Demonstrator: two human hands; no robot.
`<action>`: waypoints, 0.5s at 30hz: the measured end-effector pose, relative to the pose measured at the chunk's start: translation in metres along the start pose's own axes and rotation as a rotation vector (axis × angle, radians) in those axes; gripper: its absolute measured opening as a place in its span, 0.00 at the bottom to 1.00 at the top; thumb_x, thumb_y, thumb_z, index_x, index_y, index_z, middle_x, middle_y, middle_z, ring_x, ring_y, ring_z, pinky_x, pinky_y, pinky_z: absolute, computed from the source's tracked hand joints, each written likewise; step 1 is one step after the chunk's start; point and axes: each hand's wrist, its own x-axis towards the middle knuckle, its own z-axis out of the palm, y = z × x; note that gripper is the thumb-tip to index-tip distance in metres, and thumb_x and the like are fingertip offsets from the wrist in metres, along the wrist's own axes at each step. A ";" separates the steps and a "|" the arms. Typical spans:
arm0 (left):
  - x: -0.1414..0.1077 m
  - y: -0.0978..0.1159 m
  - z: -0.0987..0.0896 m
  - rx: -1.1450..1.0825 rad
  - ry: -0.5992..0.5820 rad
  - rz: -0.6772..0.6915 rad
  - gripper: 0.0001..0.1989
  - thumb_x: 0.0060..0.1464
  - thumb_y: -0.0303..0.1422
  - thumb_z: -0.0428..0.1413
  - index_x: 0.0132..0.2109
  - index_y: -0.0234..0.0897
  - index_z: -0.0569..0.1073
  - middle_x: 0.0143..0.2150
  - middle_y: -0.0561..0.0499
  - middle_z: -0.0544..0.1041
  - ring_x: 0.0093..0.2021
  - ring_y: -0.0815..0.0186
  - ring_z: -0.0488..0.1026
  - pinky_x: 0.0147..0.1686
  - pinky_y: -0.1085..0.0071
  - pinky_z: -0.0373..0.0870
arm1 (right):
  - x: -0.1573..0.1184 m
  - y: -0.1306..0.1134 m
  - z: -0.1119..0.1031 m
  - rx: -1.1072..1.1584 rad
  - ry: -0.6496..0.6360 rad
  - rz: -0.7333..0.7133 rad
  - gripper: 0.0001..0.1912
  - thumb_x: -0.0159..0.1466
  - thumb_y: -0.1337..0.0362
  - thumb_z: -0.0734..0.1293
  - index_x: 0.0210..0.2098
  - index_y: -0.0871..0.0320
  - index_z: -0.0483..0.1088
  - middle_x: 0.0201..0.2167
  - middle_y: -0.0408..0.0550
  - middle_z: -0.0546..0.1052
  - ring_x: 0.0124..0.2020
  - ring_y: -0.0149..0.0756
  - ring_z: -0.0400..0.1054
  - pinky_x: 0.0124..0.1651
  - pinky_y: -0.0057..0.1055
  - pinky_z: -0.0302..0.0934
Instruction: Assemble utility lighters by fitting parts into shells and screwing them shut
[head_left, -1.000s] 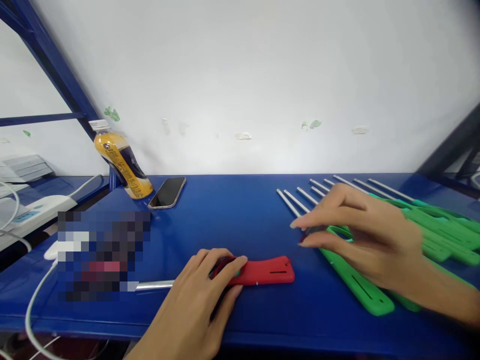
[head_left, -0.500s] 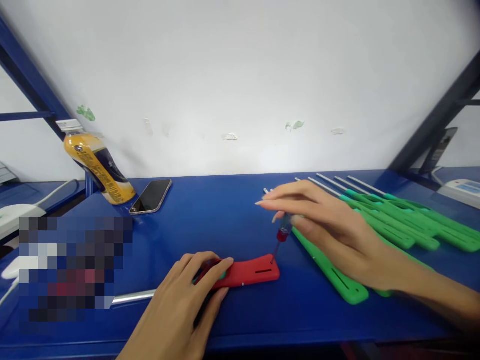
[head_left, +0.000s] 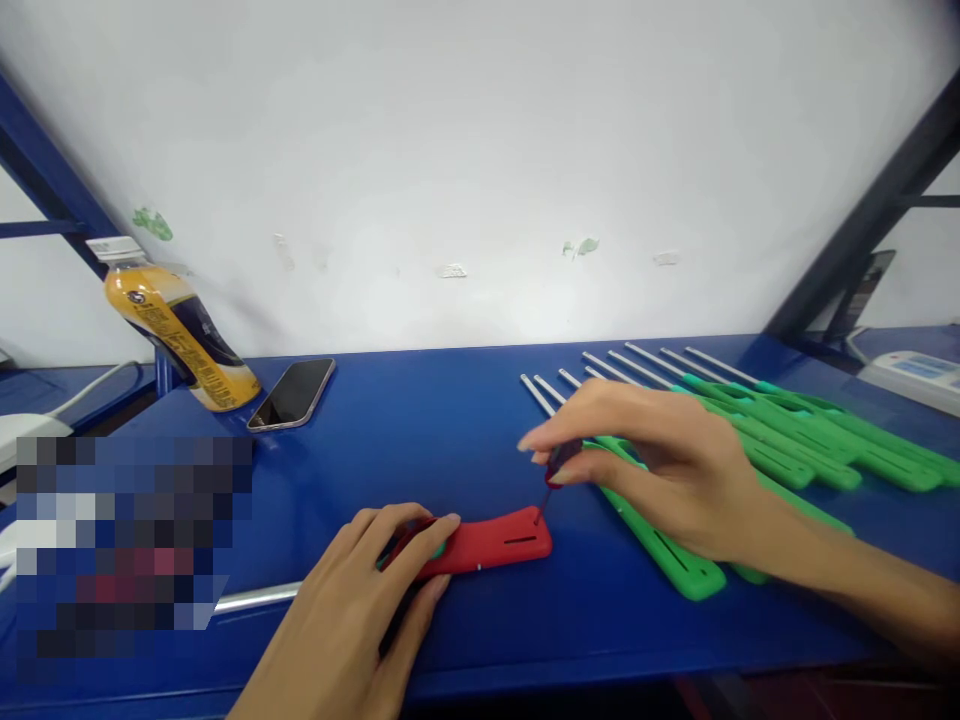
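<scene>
A red long-nosed lighter (head_left: pixel 495 540) lies on the blue table, its metal tube pointing left. My left hand (head_left: pixel 360 600) is wrapped over its middle, fingers on top and thumb on the near side. Between the fingertips of my right hand (head_left: pixel 645 460) is a small screwdriver (head_left: pixel 556 470), tilted, its tip at the small hole near the right end of the red handle. Part of the screwdriver's handle is hidden by the fingers. Several green lighters (head_left: pixel 675 550) lie beside and beyond my right hand, tubes pointing to the back.
A yellow bottle (head_left: pixel 184 335) leans at the back left, with a phone (head_left: pixel 294 393) lying beside it. A blurred-out patch covers the left of the table. A white device (head_left: pixel 919 380) sits at the far right. The white wall (head_left: pixel 480 150) rises behind.
The fingers of my right hand have come lower and closer around the screwdriver's handle. My left hand still holds the red lighter. The whole view has shifted slightly.
</scene>
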 end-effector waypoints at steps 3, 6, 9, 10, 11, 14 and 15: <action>0.000 0.001 0.000 0.009 -0.005 0.000 0.19 0.74 0.37 0.52 0.68 0.54 0.68 0.60 0.50 0.77 0.55 0.59 0.78 0.53 0.60 0.82 | 0.000 0.000 -0.001 -0.110 0.023 -0.048 0.07 0.70 0.64 0.75 0.48 0.54 0.82 0.36 0.43 0.80 0.35 0.29 0.73 0.39 0.26 0.69; 0.000 0.001 0.000 0.011 0.010 0.007 0.19 0.74 0.37 0.52 0.68 0.54 0.69 0.60 0.50 0.77 0.55 0.58 0.78 0.53 0.61 0.83 | 0.001 -0.002 -0.004 -0.101 -0.084 -0.021 0.16 0.76 0.67 0.68 0.61 0.55 0.78 0.52 0.50 0.82 0.48 0.34 0.77 0.50 0.29 0.72; 0.000 0.000 0.000 0.011 0.015 0.011 0.19 0.74 0.37 0.52 0.68 0.54 0.69 0.59 0.50 0.78 0.55 0.58 0.79 0.53 0.61 0.82 | 0.001 -0.002 -0.004 -0.011 -0.120 0.011 0.22 0.77 0.75 0.62 0.65 0.52 0.74 0.51 0.46 0.83 0.48 0.31 0.77 0.51 0.29 0.71; 0.000 0.000 0.000 0.013 0.014 0.012 0.19 0.74 0.37 0.52 0.68 0.54 0.69 0.59 0.50 0.78 0.55 0.58 0.79 0.53 0.61 0.82 | 0.001 -0.001 -0.003 -0.006 -0.096 0.002 0.21 0.76 0.75 0.62 0.63 0.52 0.76 0.45 0.44 0.83 0.44 0.29 0.77 0.48 0.27 0.71; 0.000 -0.001 0.000 0.015 0.009 0.011 0.20 0.74 0.37 0.52 0.68 0.53 0.69 0.60 0.49 0.78 0.55 0.58 0.79 0.53 0.61 0.82 | 0.001 -0.001 -0.002 -0.022 -0.068 -0.013 0.18 0.76 0.74 0.65 0.60 0.53 0.78 0.40 0.43 0.82 0.41 0.28 0.76 0.45 0.26 0.70; 0.000 -0.001 -0.002 0.010 0.002 0.008 0.20 0.74 0.37 0.52 0.68 0.52 0.70 0.59 0.49 0.78 0.55 0.59 0.79 0.53 0.63 0.82 | -0.001 0.000 0.000 -0.126 -0.021 -0.057 0.09 0.75 0.68 0.70 0.52 0.55 0.81 0.35 0.43 0.77 0.36 0.28 0.72 0.39 0.25 0.67; 0.000 0.000 -0.002 0.007 0.003 0.006 0.19 0.74 0.37 0.52 0.68 0.52 0.71 0.59 0.49 0.78 0.54 0.59 0.80 0.52 0.64 0.82 | -0.001 0.000 0.000 -0.149 -0.024 -0.064 0.08 0.75 0.66 0.70 0.51 0.55 0.82 0.35 0.43 0.77 0.36 0.28 0.72 0.38 0.26 0.67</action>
